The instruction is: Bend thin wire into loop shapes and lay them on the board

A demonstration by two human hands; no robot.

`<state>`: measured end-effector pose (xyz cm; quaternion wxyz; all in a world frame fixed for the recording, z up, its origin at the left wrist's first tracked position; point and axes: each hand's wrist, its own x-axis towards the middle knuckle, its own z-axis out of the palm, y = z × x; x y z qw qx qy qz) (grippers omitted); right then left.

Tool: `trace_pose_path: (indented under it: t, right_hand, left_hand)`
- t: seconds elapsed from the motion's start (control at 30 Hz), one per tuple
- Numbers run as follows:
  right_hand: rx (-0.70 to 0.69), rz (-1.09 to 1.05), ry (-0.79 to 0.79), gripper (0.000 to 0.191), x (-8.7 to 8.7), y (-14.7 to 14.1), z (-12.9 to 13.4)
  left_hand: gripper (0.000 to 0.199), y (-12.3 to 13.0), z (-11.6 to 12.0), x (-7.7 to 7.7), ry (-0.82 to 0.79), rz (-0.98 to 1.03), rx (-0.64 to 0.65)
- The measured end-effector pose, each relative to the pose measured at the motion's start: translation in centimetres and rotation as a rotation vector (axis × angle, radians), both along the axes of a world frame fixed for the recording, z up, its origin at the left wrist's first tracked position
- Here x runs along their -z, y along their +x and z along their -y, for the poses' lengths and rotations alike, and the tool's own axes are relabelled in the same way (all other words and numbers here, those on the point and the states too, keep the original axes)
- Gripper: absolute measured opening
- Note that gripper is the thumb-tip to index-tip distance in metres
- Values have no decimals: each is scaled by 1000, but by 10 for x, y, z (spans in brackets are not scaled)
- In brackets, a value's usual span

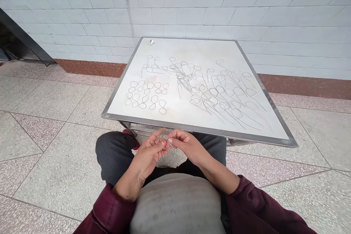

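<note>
Close together in front of my lap, just short of the table's near edge, my left hand (153,148) and my right hand (184,144) meet at the fingertips. Both pinch a thin wire (169,143), of which only a small part shows between the fingers. Its full shape is hidden. On the white table, figure-eight wire loops (162,106) lie in rows at the left. Long wires with a loop at one end (236,112) are spread loosely over the middle and right, many overlapping.
The white tabletop (170,49) has a grey metal rim (197,128) close beyond my hands. A small white and red object (151,42) sits at the far left corner. Behind stands a white tiled wall (192,3). My knees are under the near edge.
</note>
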<state>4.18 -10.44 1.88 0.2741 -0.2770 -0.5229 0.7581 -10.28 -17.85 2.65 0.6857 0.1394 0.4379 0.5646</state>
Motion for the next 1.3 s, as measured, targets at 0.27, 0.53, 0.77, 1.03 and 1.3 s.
trace_pose_path:
  t: [0.27, 0.53, 0.77, 1.03, 1.3]
  right_hand:
    - [92, 18, -21, 22, 9, -1, -1]
    - [144, -22, -89, 23, 6, -3, 0]
    - [162, -23, -33, 23, 9, -2, -2]
    - [190, -48, -46, 18, 12, -5, 2]
    - [272, 7, -37, 21, 6, 2, -5]
  left_hand:
    - [52, 7, 0, 1, 53, 123, -9]
    - [57, 8, 0, -1, 184, 74, 18]
    - [52, 7, 0, 1, 118, 52, 8]
    - [45, 8, -2, 5, 78, 115, -2]
    - [55, 8, -1, -1, 126, 27, -79]
